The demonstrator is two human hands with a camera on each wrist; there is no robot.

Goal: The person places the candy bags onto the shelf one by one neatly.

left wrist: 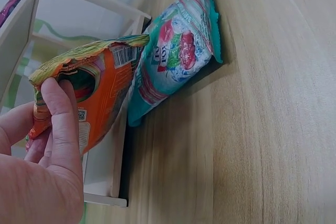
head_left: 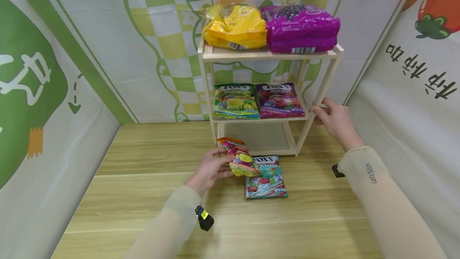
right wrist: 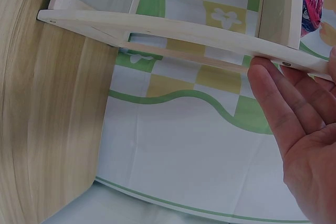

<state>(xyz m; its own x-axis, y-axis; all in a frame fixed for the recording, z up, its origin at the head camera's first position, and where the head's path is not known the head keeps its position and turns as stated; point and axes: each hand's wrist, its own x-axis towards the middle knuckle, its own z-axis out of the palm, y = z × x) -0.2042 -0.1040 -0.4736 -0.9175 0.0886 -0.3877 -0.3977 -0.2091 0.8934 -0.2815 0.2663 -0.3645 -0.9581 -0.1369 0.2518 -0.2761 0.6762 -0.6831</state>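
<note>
An orange candy bag (head_left: 241, 159) is pinched between the thumb and fingers of my left hand (head_left: 212, 169), tilted in front of the bottom shelf. In the left wrist view its orange back with a barcode (left wrist: 124, 55) shows. Below and beside it, a teal Fox's candy bag (head_left: 267, 181) lies on the table, partly covered by the orange bag in the head view. My right hand (head_left: 336, 121) holds the right front post of the wooden rack (head_left: 271, 56) near the middle shelf; in the right wrist view its fingers (right wrist: 278, 100) touch that post.
The middle shelf holds a green candy bag (head_left: 236, 102) and a purple berries bag (head_left: 280, 101). On the top shelf sit a large yellow bag (head_left: 237, 29) and a large purple bag (head_left: 303, 29). Printed cloth walls (head_left: 165, 71) surround the wooden table (head_left: 143, 179).
</note>
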